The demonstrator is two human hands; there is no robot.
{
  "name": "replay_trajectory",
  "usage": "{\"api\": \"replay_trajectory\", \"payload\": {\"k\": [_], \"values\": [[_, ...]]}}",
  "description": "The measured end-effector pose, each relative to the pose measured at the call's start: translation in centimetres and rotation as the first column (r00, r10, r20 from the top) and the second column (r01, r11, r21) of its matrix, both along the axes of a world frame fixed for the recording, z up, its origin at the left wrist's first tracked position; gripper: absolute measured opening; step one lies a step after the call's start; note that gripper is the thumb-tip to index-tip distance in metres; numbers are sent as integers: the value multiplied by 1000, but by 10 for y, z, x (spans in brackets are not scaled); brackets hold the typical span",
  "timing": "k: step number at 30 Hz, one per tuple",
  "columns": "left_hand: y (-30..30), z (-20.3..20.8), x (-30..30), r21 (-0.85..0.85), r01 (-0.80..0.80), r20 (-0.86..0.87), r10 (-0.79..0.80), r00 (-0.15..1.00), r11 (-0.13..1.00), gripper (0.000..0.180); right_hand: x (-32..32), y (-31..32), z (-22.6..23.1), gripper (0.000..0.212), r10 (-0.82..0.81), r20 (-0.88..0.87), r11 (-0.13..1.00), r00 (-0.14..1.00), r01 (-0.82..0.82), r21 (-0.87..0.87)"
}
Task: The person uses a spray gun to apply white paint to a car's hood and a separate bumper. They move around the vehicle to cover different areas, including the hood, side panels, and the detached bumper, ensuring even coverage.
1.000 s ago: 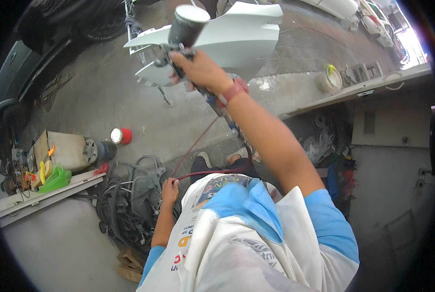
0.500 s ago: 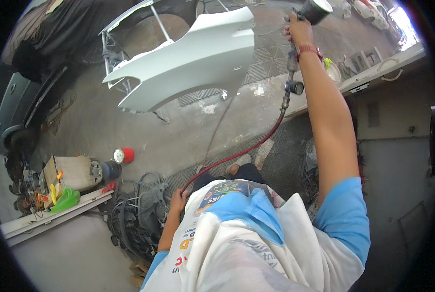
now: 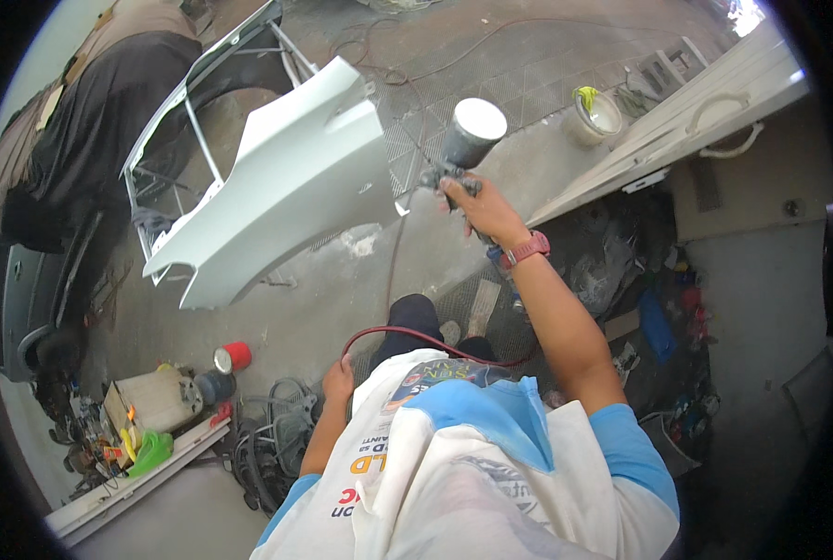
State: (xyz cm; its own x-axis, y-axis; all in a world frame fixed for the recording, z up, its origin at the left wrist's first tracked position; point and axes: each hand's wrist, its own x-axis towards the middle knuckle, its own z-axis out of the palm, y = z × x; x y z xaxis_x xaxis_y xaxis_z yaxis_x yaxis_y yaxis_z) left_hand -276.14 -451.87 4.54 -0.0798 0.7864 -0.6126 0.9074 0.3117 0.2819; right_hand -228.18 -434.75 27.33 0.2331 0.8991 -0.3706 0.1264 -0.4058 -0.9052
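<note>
My right hand [image 3: 480, 207] is closed round the grip of a spray gun [image 3: 456, 175], whose dark cup with a white lid stands on top. The gun's front points left, toward the edge of a white car fender [image 3: 291, 163], with a gap between them. That fender rests on a metal stand [image 3: 189, 126]. Down by my left hip, my left hand [image 3: 338, 381] is closed on a red air hose [image 3: 407, 329], which arcs across my legs toward the right. The hose's join to the gun is hidden behind my right wrist.
A red can [image 3: 234, 357] stands on the floor at left, beside a cluttered bench [image 3: 151, 411]. Coiled grey hoses [image 3: 272, 434] lie by my left arm. A white pail [image 3: 596, 119] and a long white panel [image 3: 659, 131] are at right. A dark-covered car [image 3: 90, 168] is far left.
My right hand has brought the spray gun down and left, nearer the fender's right edge. My view has shifted, and the hose now bends in a tighter arc. The left hand keeps its hold.
</note>
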Motion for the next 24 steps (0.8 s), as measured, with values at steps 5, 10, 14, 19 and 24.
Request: {"api": "replay_trajectory", "payload": {"k": [5, 10, 14, 19, 24], "values": [[41, -23, 9, -64, -82, -61, 79, 995, 995, 74, 92, 100, 3, 62, -247, -29, 932, 968, 246, 268], [75, -60, 25, -286, -99, -15, 99, 995, 953, 78, 179, 200, 19, 51, -543, -67, 760, 837, 524, 385], [94, -64, 59, -359, -154, 30, 176, 984, 921, 76, 229, 250, 43, 52, -643, -186, 653, 742, 659, 373], [162, -70, 123, -380, -145, 83, 190, 978, 914, 73, 278, 301, 69, 49, -705, -286, 565, 649, 758, 327], [284, -81, 202, -272, -152, 169, 202, 965, 950, 71, 323, 354, 84, 46, -671, -355, 571, 650, 760, 311]]}}
